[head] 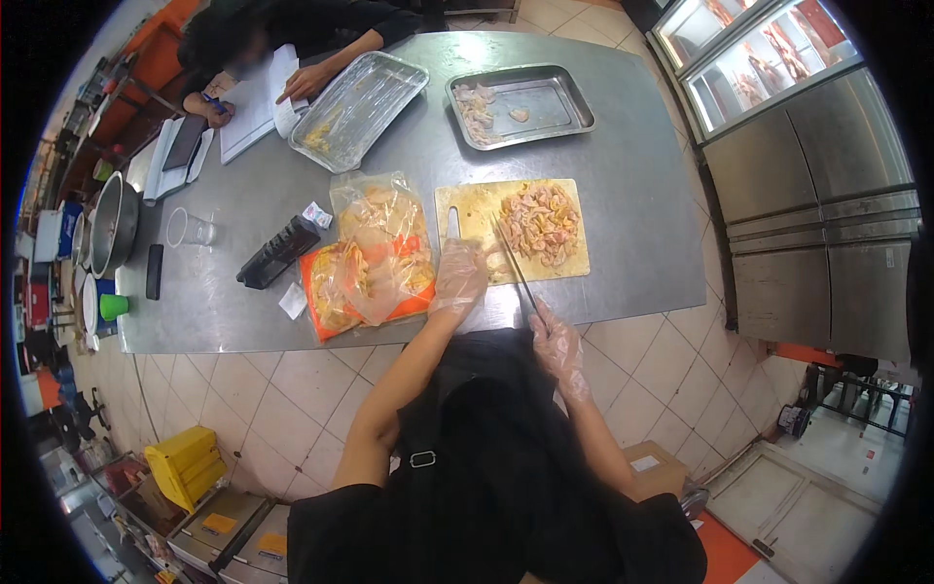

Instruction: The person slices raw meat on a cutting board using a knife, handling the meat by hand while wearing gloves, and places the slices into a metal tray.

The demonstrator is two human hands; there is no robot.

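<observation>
My right hand [560, 350], in a clear plastic glove, grips the handle of a long knife [517, 269]. Its blade angles up over a yellowed cutting board [473, 201], the tip beside a heap of cut raw meat pieces [543, 223], pinkish and yellow like poultry. My left hand [460, 281], also gloved, is at the board's lower left; motion blur hides its fingertips and whether they hold anything. To its left lies an open clear plastic bag [383, 208] of raw meat, on orange-printed packs of yellowish meat [339, 292].
Beyond the board stand a metal tray [543, 135] with pale meat scraps and a foil-like tray [365, 109]. Across the steel table [635, 219] a person [306, 80] writes on papers. A black device [277, 252], a plastic cup [191, 228] and a phone [155, 271] lie left.
</observation>
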